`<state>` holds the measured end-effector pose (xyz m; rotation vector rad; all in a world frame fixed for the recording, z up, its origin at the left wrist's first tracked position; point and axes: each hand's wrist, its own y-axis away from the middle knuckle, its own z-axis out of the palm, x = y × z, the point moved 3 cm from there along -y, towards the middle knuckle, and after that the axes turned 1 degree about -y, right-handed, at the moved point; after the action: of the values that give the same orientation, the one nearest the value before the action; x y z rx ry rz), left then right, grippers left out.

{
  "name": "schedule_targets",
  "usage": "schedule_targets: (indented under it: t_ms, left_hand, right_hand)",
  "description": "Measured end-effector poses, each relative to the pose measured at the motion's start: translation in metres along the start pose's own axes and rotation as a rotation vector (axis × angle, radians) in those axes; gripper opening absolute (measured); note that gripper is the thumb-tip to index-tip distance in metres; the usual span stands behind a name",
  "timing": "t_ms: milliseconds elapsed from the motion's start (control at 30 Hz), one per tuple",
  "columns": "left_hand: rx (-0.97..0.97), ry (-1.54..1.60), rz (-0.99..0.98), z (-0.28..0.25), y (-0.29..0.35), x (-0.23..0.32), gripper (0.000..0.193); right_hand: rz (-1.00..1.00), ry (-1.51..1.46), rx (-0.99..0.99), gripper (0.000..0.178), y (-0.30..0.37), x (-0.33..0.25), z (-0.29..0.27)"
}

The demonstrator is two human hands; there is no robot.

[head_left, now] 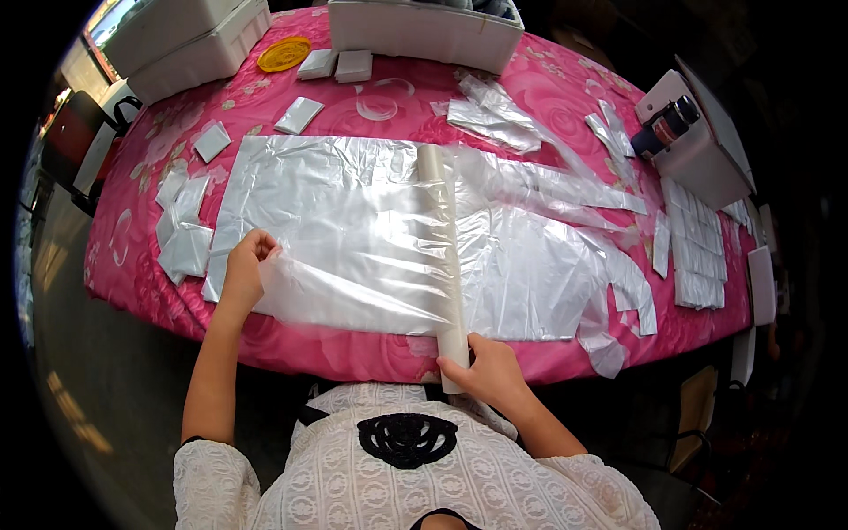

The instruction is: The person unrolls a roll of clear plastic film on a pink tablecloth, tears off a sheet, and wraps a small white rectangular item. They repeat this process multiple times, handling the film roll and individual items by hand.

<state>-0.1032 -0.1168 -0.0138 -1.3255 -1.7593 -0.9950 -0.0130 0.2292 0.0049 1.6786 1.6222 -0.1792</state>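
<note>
My left hand [249, 265] is closed in a pinch on the near left corner of a clear plastic sheet [353, 283]. The sheet stretches, creased and shiny, to a long pale roll of plastic film [449, 265], which lies across the middle of the table. Around the roll's near end, my right hand [488, 369] is wrapped, just past the table edge. Flat silvery plastic sheeting [300, 177] lies beneath the drawn film. More crumpled plastic [530, 274] spreads to the right of the roll.
A pink flowered cloth [380, 352] covers the table. Folded plastic packets [190, 250] lie at the left, with packed stacks [693, 247] at the right. White foam boxes [424, 35] and a yellow round lid [283, 54] stand farther back. A dark bottle [664, 126] leans by a white box [707, 150].
</note>
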Motion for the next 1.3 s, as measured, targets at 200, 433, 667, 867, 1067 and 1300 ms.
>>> schedule_targets:
  t_ms: [200, 433, 667, 867, 1067, 1300]
  left_hand:
    - [0.31, -0.772, 0.417, -0.005, 0.004, 0.037, 0.009]
    - [0.053, -0.31, 0.946, 0.049, 0.06, 0.154, 0.034]
    - [-0.226, -0.349, 0.782, 0.162, 0.049, 0.093, 0.05]
    - [-0.201, -0.523, 0.723, 0.196, 0.047, 0.06, 0.057]
    - [-0.196, -0.685, 0.735, 0.2, 0.047, 0.053, 0.056]
    - [-0.207, -0.653, 0.704, 0.198, 0.047, 0.056, 0.056]
  right_hand:
    - [0.022, -0.032, 0.03, 0.047, 0.002, -0.001, 0.001]
    - [0.042, -0.005, 0.036, 0.047, 0.0, 0.002, 0.001]
    - [0.025, -0.064, 0.033, 0.046, 0.004, 0.0, 0.001]
    - [0.01, -0.029, 0.049, 0.045, 0.001, 0.0, 0.002]
    - [0.1, -0.075, -0.07, 0.046, -0.022, -0.002, -0.018]
    - [-0.046, 0.115, 0.174, 0.047, -0.095, -0.027, -0.037]
